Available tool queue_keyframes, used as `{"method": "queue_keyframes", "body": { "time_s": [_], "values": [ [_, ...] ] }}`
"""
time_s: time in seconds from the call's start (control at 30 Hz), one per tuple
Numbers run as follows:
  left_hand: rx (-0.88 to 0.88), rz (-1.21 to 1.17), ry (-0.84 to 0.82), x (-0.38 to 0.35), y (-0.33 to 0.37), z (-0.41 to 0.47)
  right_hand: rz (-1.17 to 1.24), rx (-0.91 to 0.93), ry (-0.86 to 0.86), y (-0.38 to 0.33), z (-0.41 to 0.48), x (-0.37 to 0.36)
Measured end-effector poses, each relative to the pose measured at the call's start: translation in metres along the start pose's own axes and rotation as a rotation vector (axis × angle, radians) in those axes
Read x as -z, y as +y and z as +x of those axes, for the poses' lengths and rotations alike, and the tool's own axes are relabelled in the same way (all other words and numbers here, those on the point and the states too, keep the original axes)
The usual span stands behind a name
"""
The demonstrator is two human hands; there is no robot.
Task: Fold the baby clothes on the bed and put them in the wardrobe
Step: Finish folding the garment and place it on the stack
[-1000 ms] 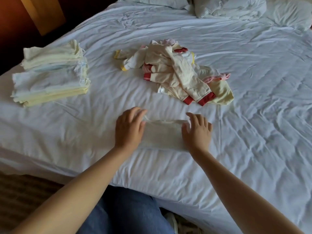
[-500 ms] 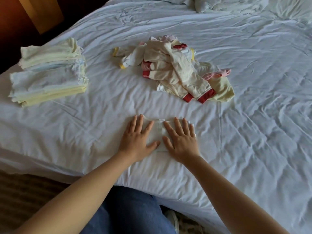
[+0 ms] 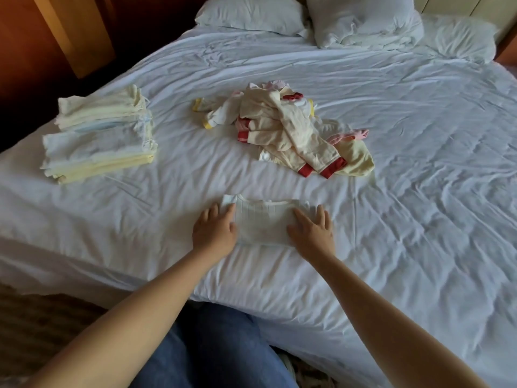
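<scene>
Head view: the left hand [image 3: 214,233] and right hand [image 3: 313,233] lie flat, fingers straight, pressing the white garment's [image 3: 263,222] ends. It lies on the bed [image 3: 419,191].

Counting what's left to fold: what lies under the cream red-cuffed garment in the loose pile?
Peeking out beneath the cream red-cuffed garment: a pale yellow piece, pink trim and a yellow-cuffed white sleeve. Whatever else lies under it is covered.

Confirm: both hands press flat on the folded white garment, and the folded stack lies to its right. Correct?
No. The head view shows the folded stack left of the white garment; the left hand and right hand press flat on it.
</scene>
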State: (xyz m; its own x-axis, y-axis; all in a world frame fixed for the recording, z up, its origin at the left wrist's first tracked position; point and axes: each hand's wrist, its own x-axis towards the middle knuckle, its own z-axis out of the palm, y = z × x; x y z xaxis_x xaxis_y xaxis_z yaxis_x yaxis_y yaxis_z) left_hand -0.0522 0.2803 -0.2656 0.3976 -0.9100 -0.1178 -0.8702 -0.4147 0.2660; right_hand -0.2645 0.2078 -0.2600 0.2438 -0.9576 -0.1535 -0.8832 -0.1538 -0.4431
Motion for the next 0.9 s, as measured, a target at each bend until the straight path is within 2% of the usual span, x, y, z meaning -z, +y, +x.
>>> {"method": "queue_keyframes", "body": {
  "time_s": [0.07,0.2,0.3,0.4,0.6,0.9],
  "values": [
    [0.03,-0.026,-0.024,0.008,0.006,0.003,0.049,-0.053,-0.004,-0.005,0.0,0.007],
    [0.078,-0.336,-0.131,0.017,0.007,0.013,0.071,-0.079,-0.074,-0.008,0.008,0.021],
    [0.107,-0.587,-0.152,0.022,0.006,0.013,0.249,-0.096,-0.144,-0.011,0.009,0.031],
    [0.125,-0.706,-0.164,0.026,0.002,0.011,0.338,-0.063,-0.2,-0.012,0.008,0.043],
    [0.097,-0.805,-0.002,0.042,-0.017,-0.001,0.445,0.014,-0.118,-0.033,0.006,0.055],
    [0.139,-0.938,0.286,0.101,-0.098,-0.007,0.533,0.216,-0.094,-0.131,0.016,0.032]
  ]
}}
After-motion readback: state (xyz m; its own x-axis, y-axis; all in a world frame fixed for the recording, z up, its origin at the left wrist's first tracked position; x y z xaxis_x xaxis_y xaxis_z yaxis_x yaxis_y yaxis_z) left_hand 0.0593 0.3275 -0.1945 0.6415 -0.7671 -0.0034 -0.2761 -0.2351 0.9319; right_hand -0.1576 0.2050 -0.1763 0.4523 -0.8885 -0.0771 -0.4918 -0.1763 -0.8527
